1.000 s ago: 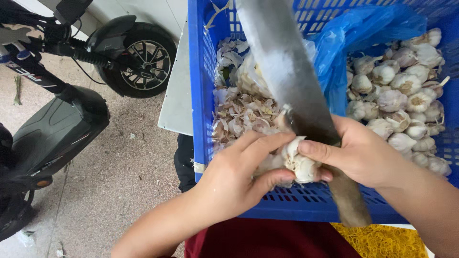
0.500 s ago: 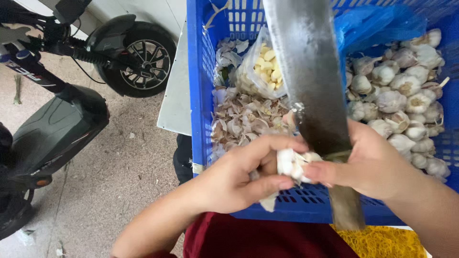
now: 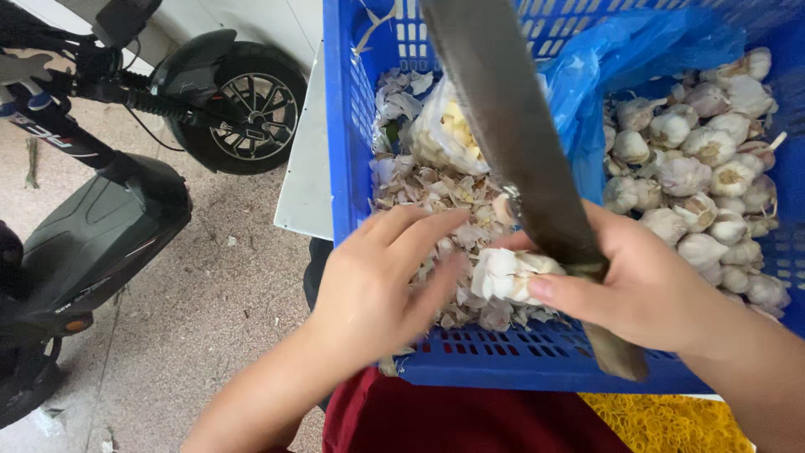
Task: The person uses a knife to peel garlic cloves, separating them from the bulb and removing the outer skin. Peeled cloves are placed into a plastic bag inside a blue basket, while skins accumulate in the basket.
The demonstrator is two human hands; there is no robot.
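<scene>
A dark electric scooter (image 3: 92, 210) stands on the gritty floor well off to the far side of the left hand (image 3: 381, 281). Beneath and beyond both hands sits a blue plastic crate (image 3: 503, 361), its near wall just under the wrists. Beyond the right hand (image 3: 646, 289) a blue plastic bag (image 3: 625, 75) holds a heap of whole garlic bulbs (image 3: 696, 176); beyond the left hand lie loose papery garlic skins (image 3: 436, 189) and a clear bag of peeled cloves (image 3: 449, 134). A long dark blade (image 3: 516, 151) runs from the right hand's grip up and away, its long axis slanting towards the crate's far left, crossing over the skins. The right hand clasps the blade and pinches a white garlic bulb (image 3: 507, 273) against it. The left hand, fingers loosely spread, lies just beside the bulb; whether it touches is unclear.
</scene>
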